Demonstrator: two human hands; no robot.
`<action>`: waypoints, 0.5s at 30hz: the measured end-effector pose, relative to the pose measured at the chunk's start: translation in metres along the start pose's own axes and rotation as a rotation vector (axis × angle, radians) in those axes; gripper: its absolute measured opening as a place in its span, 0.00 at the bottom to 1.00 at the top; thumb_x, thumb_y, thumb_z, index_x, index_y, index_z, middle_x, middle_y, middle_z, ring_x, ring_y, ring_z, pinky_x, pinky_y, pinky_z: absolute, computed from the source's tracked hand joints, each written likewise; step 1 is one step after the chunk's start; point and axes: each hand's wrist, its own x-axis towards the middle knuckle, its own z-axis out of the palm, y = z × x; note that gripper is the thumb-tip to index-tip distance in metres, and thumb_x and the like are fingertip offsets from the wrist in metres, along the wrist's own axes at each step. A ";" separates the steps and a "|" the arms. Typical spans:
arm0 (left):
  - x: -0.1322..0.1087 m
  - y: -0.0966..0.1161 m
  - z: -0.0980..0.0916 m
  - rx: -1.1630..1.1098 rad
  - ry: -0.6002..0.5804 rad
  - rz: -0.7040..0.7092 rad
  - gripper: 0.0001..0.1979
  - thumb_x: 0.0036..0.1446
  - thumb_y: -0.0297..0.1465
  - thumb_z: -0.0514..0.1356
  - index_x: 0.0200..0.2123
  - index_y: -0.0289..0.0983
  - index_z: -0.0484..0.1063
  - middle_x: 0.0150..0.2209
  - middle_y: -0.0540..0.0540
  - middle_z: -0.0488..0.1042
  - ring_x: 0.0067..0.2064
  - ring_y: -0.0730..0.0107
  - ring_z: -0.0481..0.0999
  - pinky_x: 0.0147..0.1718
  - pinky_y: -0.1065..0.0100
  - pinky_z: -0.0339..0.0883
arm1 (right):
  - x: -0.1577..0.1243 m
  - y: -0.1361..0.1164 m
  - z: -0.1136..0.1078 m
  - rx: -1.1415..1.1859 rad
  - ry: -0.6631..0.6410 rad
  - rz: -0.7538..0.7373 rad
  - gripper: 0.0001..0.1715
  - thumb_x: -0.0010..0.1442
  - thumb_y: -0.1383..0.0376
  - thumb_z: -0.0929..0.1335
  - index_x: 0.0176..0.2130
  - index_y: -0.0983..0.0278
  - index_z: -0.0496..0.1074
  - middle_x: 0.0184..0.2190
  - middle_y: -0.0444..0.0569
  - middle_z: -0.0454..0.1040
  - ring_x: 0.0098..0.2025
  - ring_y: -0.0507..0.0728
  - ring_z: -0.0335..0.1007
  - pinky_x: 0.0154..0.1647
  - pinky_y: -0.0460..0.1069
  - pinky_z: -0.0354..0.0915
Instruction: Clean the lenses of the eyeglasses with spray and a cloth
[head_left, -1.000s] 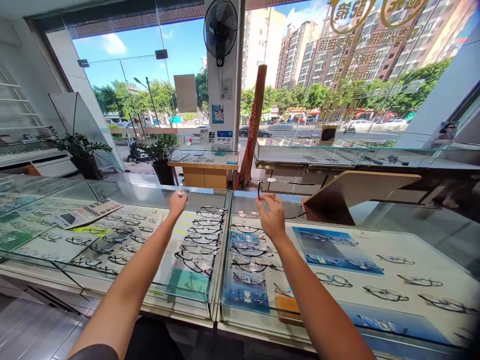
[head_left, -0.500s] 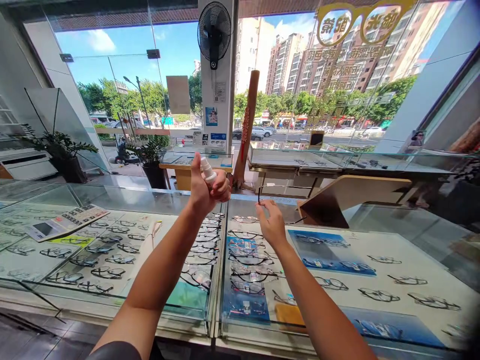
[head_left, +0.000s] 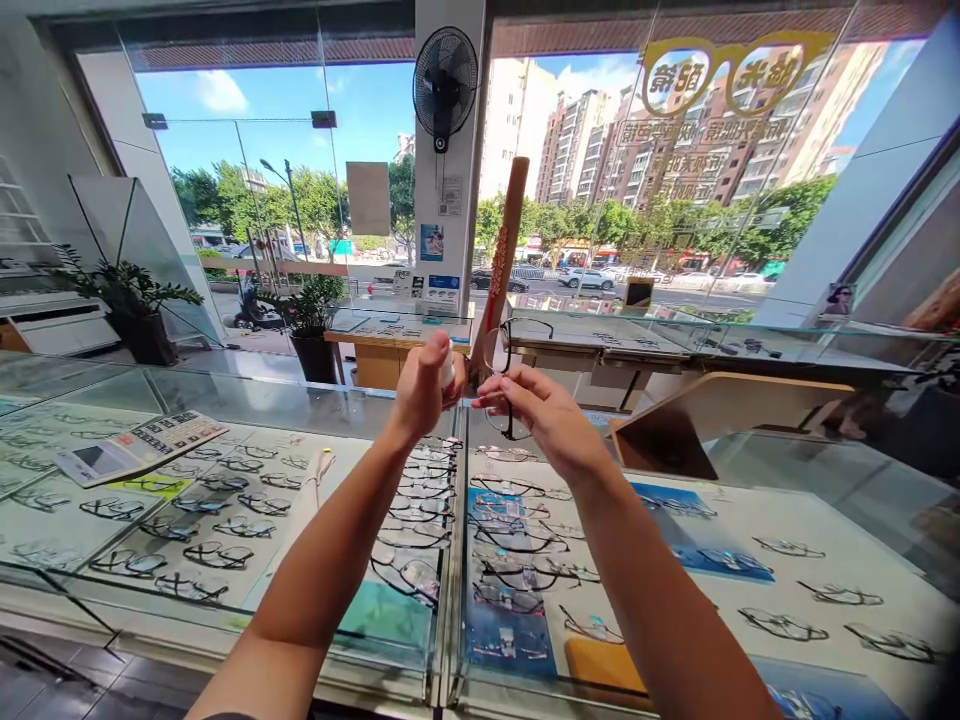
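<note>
In my left hand [head_left: 424, 388] is a small white spray bottle [head_left: 448, 372], fingers wrapped round it and the thumb up at its top. Just to the right, my right hand [head_left: 544, 408] pinches a pair of eyeglasses [head_left: 508, 345] with a thin dark frame. The glasses are turned upright, one lens above my fingers and the other partly hidden behind them. The bottle and the near lens are close together; a small gap shows between the hands. Both hands are above the glass display counter [head_left: 352, 395].
Rows of eyeglasses [head_left: 499, 540] lie inside the counter. A calculator [head_left: 142, 447] rests on the glass at left, and a wooden-edged stand [head_left: 667, 430], perhaps a mirror, at right. Farther back are another showcase [head_left: 600, 335], a potted plant [head_left: 311, 330] and a wall fan [head_left: 445, 85].
My right hand has turned the glasses from edge-on to upright and brought them left, towards the bottle. My left hand has moved slightly right and rotated. The view has shifted a little.
</note>
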 end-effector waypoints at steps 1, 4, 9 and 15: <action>0.000 -0.002 -0.001 0.054 0.027 0.020 0.43 0.55 0.72 0.54 0.10 0.42 0.59 0.10 0.52 0.52 0.14 0.77 0.52 0.15 0.65 0.41 | 0.000 -0.009 0.004 0.050 -0.047 0.022 0.17 0.66 0.48 0.76 0.39 0.58 0.79 0.44 0.48 0.83 0.46 0.58 0.82 0.54 0.56 0.73; 0.000 -0.011 -0.003 0.220 0.082 0.041 0.42 0.59 0.69 0.54 0.11 0.40 0.61 0.12 0.50 0.57 0.17 0.76 0.57 0.18 0.66 0.45 | -0.004 -0.019 0.011 0.125 -0.084 0.051 0.18 0.65 0.48 0.77 0.39 0.59 0.79 0.44 0.48 0.82 0.46 0.58 0.82 0.52 0.55 0.73; 0.002 -0.025 -0.007 0.314 0.083 0.008 0.41 0.61 0.67 0.53 0.12 0.40 0.60 0.14 0.50 0.60 0.19 0.74 0.59 0.21 0.66 0.49 | -0.010 -0.015 0.011 0.178 -0.105 0.116 0.18 0.65 0.49 0.78 0.37 0.59 0.78 0.43 0.47 0.82 0.46 0.57 0.81 0.48 0.54 0.71; 0.001 -0.027 -0.007 0.307 0.095 0.056 0.41 0.62 0.66 0.54 0.12 0.40 0.59 0.14 0.51 0.59 0.19 0.74 0.58 0.21 0.66 0.48 | -0.012 -0.019 0.010 0.196 -0.128 0.142 0.17 0.65 0.50 0.78 0.37 0.60 0.79 0.42 0.47 0.82 0.45 0.55 0.78 0.46 0.52 0.70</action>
